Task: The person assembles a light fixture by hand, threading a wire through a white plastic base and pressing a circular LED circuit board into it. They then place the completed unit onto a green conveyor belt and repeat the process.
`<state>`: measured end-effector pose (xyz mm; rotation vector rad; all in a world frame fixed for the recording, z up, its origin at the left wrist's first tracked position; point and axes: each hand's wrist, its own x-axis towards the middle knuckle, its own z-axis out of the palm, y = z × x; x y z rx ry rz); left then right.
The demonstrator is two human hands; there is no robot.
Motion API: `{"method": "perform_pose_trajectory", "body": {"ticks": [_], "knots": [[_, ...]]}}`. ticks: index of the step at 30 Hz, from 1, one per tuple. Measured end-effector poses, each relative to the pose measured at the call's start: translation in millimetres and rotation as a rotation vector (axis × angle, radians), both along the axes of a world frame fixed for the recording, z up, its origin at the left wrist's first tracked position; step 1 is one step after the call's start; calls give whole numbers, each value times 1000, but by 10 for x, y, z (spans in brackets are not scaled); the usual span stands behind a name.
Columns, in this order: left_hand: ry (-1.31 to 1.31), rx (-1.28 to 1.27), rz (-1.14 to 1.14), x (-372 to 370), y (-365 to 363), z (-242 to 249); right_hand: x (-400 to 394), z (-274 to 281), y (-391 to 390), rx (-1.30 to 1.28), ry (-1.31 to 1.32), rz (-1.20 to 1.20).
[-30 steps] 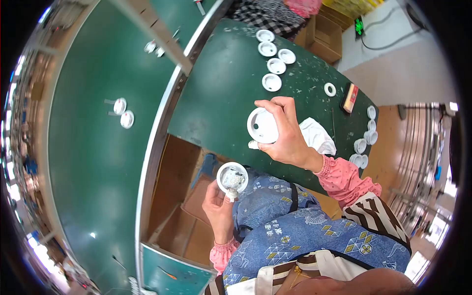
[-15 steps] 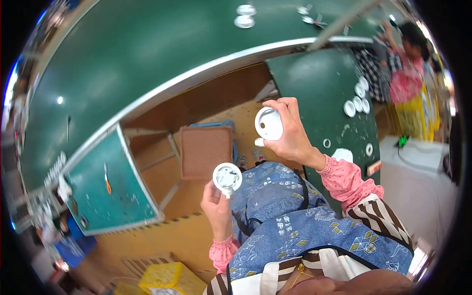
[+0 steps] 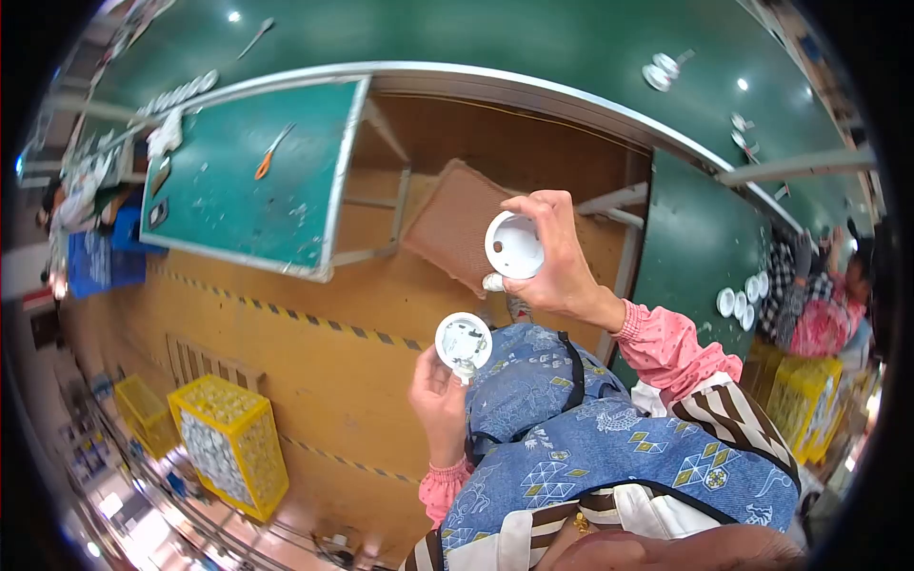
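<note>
My left hand [image 3: 440,409], fingers closed on its rim, holds a round white plastic housing [image 3: 464,341]. The open face is turned up, and small pale and dark parts show inside; I cannot make them out. Further up and to the right, my right hand [image 3: 564,262] grips a white round cap [image 3: 514,246] between thumb and fingers. That cap is hollow, with one dark hole near its left side. The two pieces are apart, both held in the air over my lap. White coverings sit on both thumb tips.
A stool with a brown woven seat [image 3: 455,228] stands ahead. On the left green table [image 3: 238,214] lies an orange-handled tool [image 3: 265,167]. White round pieces [image 3: 733,303] rest on the right table, near a seated person [image 3: 826,309]. A filled yellow crate [image 3: 228,443] is on the floor.
The view has swung left, so the left table and yellow crate show more fully. Both hands keep their hold; the two white pieces are slightly closer together.
</note>
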<state>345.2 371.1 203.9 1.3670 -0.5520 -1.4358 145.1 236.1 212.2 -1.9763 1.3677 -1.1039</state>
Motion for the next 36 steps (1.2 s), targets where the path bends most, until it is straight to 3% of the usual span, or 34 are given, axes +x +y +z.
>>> {"method": "perform_pose_trajectory", "body": {"ticks": [7,10,14,16,17,21,23,24,30,31,36], "knots": [[-50,-50,336,826,680,92,1235,208,-42,55,-60,343],[-52,-74,458,1112,951,191,1779,367,78,199,-54,471],[-71,-29,561,2232,1221,108,3086,262,110,659,-359,681],[-104,17,615,2781,1327,248,3610,161,168,1249,-803,796],[-156,17,643,2589,1315,663,3419,530,114,1538,-1033,824],[-226,31,724,3659,1394,658,4656,607,175,1873,-1298,841],[-207,34,756,4054,1398,657,5130,621,165,1916,-1337,796],[-207,46,749,3815,1376,1089,4919,1072,146,1918,-1350,780],[-218,39,751,4836,1084,413,6224,551,-177,1996,-1351,750],[-197,54,742,4824,987,800,6200,899,-247,2020,-1380,694],[-216,95,787,5928,447,550,7411,438,-870,2061,-1395,635]]}}
